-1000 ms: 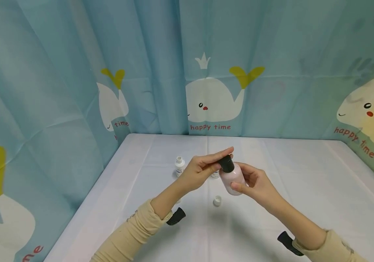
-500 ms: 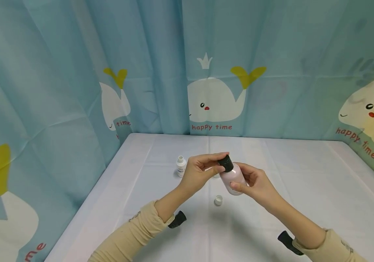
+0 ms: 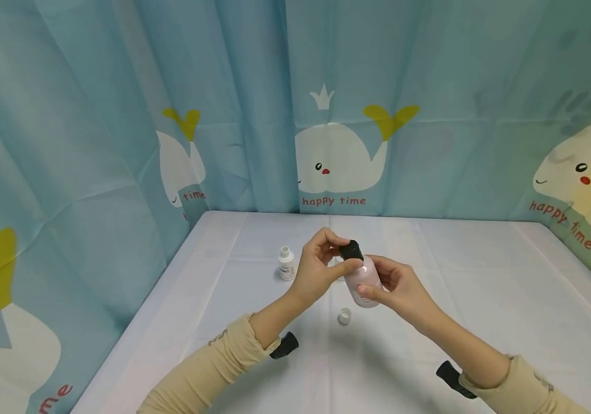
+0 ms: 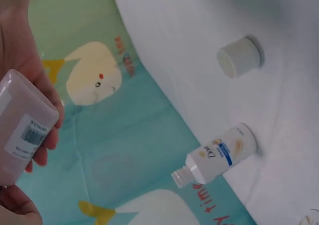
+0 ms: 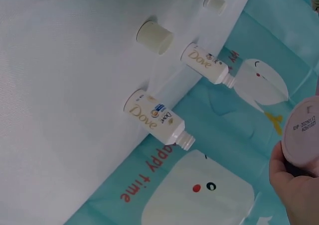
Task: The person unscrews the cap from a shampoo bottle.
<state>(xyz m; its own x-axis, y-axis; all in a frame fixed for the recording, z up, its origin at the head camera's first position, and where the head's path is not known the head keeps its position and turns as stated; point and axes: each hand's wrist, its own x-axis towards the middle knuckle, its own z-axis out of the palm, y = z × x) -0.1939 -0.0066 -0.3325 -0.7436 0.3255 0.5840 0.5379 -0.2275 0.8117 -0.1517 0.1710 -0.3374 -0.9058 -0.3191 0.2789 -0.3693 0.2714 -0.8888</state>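
Note:
In the head view, my right hand (image 3: 404, 290) grips the body of a pale pink bottle (image 3: 360, 287) with thumb in front and fingers behind. My left hand (image 3: 313, 273) pinches its black cap (image 3: 350, 249) between thumb and curled fingers. The bottle is held tilted above the table, cap toward upper left. Its barcode label (image 4: 27, 137) shows in the left wrist view, and its printed base (image 5: 304, 132) in the right wrist view. The cap is on the bottle's neck, partly covered by my left thumb.
On the white table (image 3: 482, 299) stand two uncapped white Dove bottles (image 5: 154, 117), one left of my left hand and one mostly hidden behind it in the head view. A white cap (image 3: 344, 316) lies in front, with a second small cap (image 5: 215, 4) farther off. A patterned curtain (image 3: 254, 144) encloses the table.
My left fingers, stretched straight over the cap a second ago, are now curled round it, and the wrist has turned. The bottle has shifted slightly left; my right hand keeps its grip.

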